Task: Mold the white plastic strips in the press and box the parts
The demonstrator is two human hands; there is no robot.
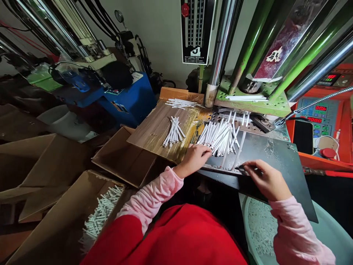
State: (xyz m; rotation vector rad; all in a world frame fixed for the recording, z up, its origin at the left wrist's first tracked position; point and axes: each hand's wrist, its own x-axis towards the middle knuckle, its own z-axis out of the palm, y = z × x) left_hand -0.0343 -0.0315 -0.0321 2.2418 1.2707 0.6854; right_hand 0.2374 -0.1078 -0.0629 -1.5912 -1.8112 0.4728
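Nearest me, my red top (190, 235) is filling the foreground, with an open cardboard box (63, 206) holding short white pieces (103, 209) on my left and a pale tub (245, 219) sitting on my right. My right hand (264, 178) is bending its thumb and fingers together at the front edge of a black plate (278, 158); I cannot tell whether they are gripping anything. My left hand (196, 157) is curling at the near ends of a pile of white sticks (216, 134), and I cannot tell whether it is grasping any. That pile is lying ahead of my hands, while a single stick (239, 150) is lying apart, nearer my right hand. Left of the pile, a small bundle (174, 133) is resting on a board (147, 132). Farther off, a green slab (278, 107) is carrying more sticks (246, 98), and a blue machine (138, 99) is standing back on the left
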